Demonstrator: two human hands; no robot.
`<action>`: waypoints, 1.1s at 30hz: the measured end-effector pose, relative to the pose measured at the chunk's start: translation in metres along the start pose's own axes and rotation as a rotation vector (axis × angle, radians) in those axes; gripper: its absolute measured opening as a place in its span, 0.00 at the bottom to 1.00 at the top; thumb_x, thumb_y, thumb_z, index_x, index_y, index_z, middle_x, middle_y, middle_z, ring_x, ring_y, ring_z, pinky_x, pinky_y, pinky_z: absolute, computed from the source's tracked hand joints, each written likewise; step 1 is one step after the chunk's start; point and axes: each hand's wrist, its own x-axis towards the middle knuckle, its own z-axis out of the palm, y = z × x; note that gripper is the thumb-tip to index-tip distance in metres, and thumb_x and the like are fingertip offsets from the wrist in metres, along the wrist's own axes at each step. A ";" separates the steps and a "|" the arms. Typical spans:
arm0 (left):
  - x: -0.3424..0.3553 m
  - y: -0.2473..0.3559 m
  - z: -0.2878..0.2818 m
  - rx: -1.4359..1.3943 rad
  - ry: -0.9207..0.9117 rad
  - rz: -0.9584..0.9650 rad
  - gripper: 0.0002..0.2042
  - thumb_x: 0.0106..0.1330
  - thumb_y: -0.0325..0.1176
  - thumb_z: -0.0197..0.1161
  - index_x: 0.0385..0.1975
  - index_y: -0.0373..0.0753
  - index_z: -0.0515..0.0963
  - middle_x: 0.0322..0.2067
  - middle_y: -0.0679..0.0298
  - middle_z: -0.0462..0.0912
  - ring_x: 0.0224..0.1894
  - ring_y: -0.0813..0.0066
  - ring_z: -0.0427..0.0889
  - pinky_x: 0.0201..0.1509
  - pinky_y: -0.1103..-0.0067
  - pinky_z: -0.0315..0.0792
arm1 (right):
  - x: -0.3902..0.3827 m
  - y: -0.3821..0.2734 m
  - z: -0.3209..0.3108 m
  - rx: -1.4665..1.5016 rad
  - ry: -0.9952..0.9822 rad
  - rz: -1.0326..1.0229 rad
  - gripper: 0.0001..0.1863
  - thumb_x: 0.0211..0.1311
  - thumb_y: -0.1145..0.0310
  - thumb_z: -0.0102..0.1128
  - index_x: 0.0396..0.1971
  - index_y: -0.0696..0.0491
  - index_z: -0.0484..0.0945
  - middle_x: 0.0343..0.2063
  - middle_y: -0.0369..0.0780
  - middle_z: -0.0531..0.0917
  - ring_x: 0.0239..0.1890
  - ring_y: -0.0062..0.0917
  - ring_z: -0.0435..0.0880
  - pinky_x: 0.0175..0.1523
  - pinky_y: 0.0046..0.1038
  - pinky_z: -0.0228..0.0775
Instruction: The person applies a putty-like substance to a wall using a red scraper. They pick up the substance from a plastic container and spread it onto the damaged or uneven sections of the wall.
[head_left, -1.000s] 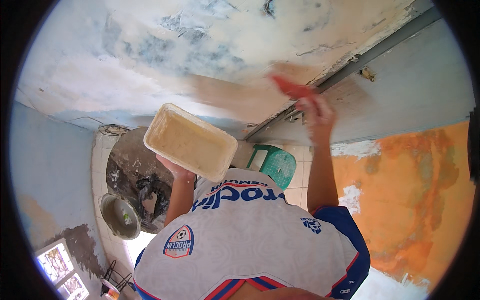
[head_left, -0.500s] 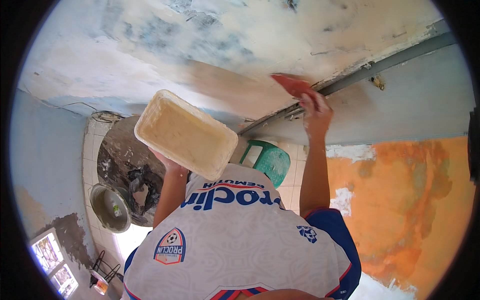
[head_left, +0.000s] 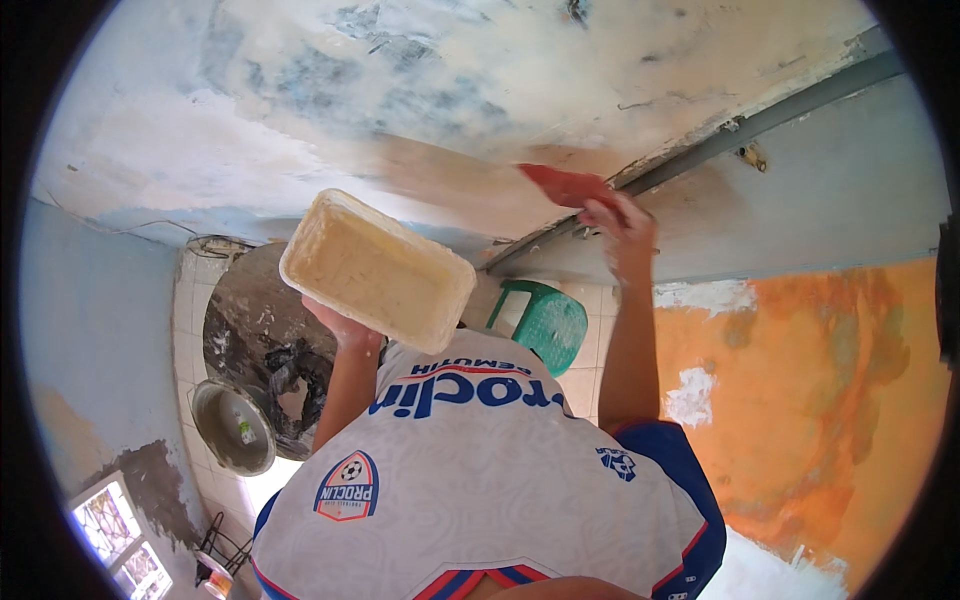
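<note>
My left hand [head_left: 345, 325] grips a rectangular, cream-coated tub [head_left: 452, 305] from below and beside its near left wall. A pale paste film covers the tub's inside, which faces up toward me. In my right hand [head_left: 625, 235] is a red flat putty spreader [head_left: 565, 186], held by its right end with whitish smears on my fingers. The spreader lies at the patchy, putty-covered wall [head_left: 450, 170], just left of a grey conduit [head_left: 690, 165]. Whether its edge touches the wall cannot be told. A damp-looking tan band of putty shows left of the blade.
Behind the tub stands a round, stained table [head_left: 235, 310] with crumpled black plastic [head_left: 300, 370]. A grey basin [head_left: 235, 425] is beside it. A green plastic stool [head_left: 555, 325] stands below my right hand. An orange patchy wall [head_left: 800, 390] rises at right; a loose wire [head_left: 215, 243] hangs left.
My right hand and the spreader have shifted slightly left and down along the wall. The tub has tilted a little and moved slightly, still in my left hand.
</note>
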 end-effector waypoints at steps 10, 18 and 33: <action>0.001 0.006 -0.002 0.036 0.022 0.036 0.32 0.77 0.59 0.39 0.68 0.41 0.68 0.61 0.59 0.77 0.61 0.59 0.80 0.62 0.65 0.78 | 0.009 -0.006 -0.016 -0.004 -0.089 0.006 0.13 0.68 0.68 0.69 0.46 0.62 0.85 0.33 0.38 0.87 0.34 0.18 0.86 0.38 0.18 0.75; 0.002 0.002 -0.003 -0.015 0.065 0.031 0.29 0.79 0.55 0.39 0.66 0.39 0.70 0.59 0.59 0.79 0.59 0.61 0.81 0.60 0.67 0.79 | 0.022 -0.013 -0.042 0.128 0.010 0.020 0.16 0.68 0.64 0.69 0.47 0.62 0.85 0.34 0.38 0.89 0.33 0.18 0.85 0.39 0.20 0.75; 0.008 0.002 -0.001 -0.021 0.050 -0.036 0.30 0.77 0.56 0.40 0.68 0.41 0.69 0.61 0.59 0.77 0.61 0.60 0.80 0.62 0.65 0.78 | 0.032 -0.065 -0.014 -0.569 -0.083 -0.208 0.13 0.65 0.64 0.68 0.43 0.58 0.87 0.34 0.44 0.86 0.34 0.35 0.84 0.42 0.28 0.74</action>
